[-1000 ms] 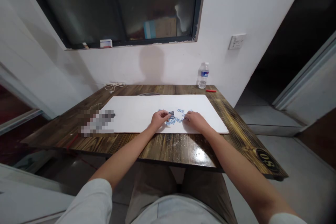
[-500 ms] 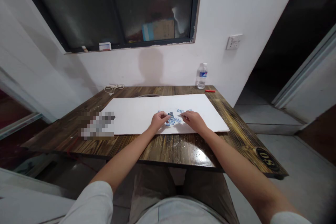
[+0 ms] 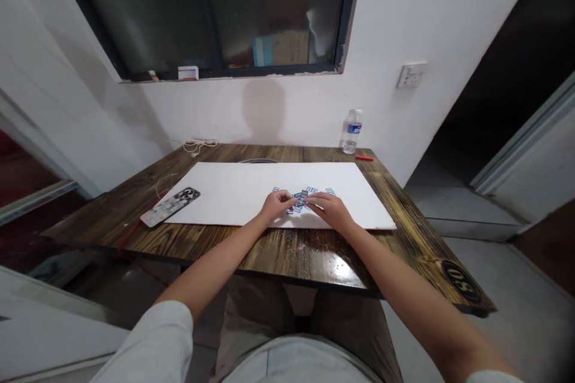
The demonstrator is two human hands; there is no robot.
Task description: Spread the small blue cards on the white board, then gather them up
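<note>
My left hand is closed in a pinch on a small grey-and-blue flat piece, held above the white board. From the other side my right hand meets it, thumb and fingers pinched at the same spot on a small flat piece whose details are too small to read. The held pieces appear to touch or overlap. Below and around the hands lie several small blue-edged flat pieces, some partly hidden by my fingers. Another blue-edged piece rests beyond my right hand.
A phone lies across the board's left edge. Toward the wall are a white cord, a water bottle and a red pen-like stick. The wooden table has a black number disc at its right corner.
My right hand has moved left to my left hand, bringing their pieces together. The view has shifted slightly, and the phone now shows clearly.
</note>
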